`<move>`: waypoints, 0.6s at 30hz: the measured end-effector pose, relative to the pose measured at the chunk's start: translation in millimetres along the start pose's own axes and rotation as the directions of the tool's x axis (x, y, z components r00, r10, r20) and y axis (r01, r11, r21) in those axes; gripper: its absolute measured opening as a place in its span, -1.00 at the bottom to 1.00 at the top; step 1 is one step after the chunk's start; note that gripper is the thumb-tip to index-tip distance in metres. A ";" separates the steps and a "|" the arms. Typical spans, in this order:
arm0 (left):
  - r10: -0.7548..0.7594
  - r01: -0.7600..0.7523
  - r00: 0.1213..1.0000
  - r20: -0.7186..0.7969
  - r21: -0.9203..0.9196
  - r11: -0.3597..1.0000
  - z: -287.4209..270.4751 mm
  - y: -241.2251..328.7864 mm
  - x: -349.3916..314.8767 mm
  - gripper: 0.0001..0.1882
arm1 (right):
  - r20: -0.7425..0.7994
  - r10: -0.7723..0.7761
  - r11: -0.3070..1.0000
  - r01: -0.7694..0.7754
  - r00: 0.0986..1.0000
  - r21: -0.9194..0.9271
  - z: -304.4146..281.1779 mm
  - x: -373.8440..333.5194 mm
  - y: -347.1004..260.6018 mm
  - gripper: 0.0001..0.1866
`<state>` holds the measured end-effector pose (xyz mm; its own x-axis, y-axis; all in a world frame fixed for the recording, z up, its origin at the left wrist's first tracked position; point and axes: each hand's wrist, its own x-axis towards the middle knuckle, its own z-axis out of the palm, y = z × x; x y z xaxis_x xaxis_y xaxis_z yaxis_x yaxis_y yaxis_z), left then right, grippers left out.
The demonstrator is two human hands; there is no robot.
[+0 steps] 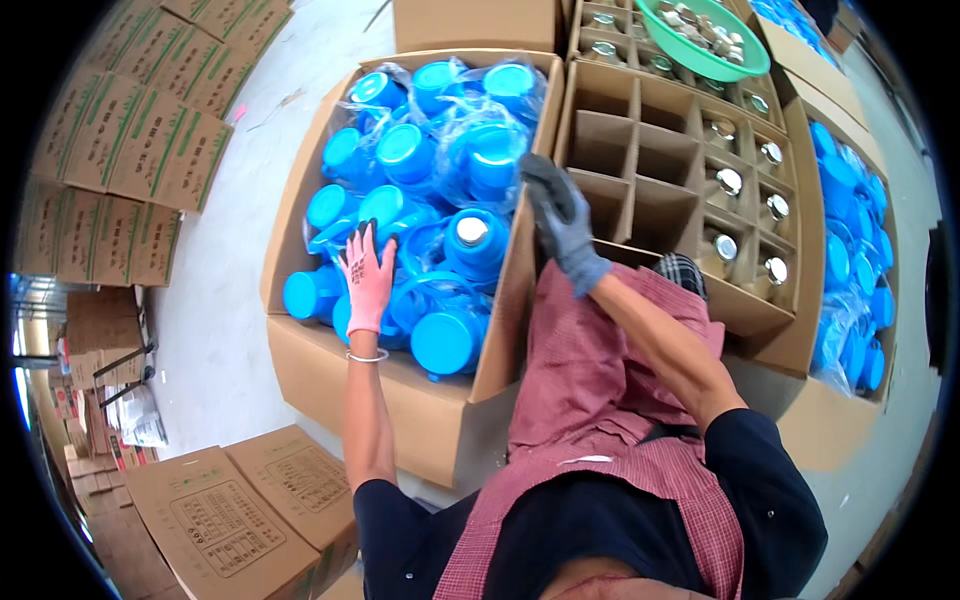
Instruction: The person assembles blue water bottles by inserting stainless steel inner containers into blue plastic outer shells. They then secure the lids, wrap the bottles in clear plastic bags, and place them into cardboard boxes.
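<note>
My left hand (367, 285), in a pink glove with dark fingertips, lies with spread fingers on a blue plastic jug (393, 207). This jug is among several blue lidded jugs in an open cardboard box (375, 375), some under clear plastic film. Just right of the hand, one blue jug (458, 260) shows a round silvery top in its mouth. My right hand (562, 220), in a grey-blue glove with a dark palm side, is at the box's right rim. Its fingers are stretched out and hold nothing visible.
A divided carton (665, 150) at right has bare cells on its left and silver-topped glass bottles (727, 182) on its right. A green basin (705, 50) of small pieces stands behind. Another box of blue jugs (850, 260) is far right; closed cartons (150, 130) are stacked left.
</note>
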<state>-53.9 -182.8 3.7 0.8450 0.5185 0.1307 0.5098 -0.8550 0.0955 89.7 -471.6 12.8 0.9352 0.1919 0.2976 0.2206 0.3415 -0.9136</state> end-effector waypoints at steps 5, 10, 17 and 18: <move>0.277 -0.277 0.943 -0.184 0.026 0.960 41.2 2.5 -39.8 -0.45 | 0.115 -0.175 0.737 0.208 0.978 -0.643 -158.6 -83.9 -81.3 -0.67; 0.244 -0.213 0.921 -0.304 0.133 0.968 29.5 -2.2 -24.3 -0.57 | -0.006 -0.216 0.472 0.099 0.976 -0.876 -322.4 -107.5 -146.8 -0.68; 0.331 -0.273 0.844 -0.421 0.194 0.942 -0.8 19.0 -5.5 -0.53 | -0.584 -0.204 -0.168 -0.616 0.786 -0.770 -588.2 -115.1 -210.6 -0.13; 0.234 -0.317 0.913 -0.335 -0.221 0.922 -20.9 82.2 -20.0 -0.56 | -0.731 0.012 -0.182 -0.718 0.682 -0.672 -622.4 -143.8 -209.8 0.07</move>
<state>-32.3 -263.2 29.5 0.8363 0.2783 0.4724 0.1666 -0.9498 0.2647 81.3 -1143.5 -10.7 0.8428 -0.5381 -0.0107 -0.5254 -0.8183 -0.2332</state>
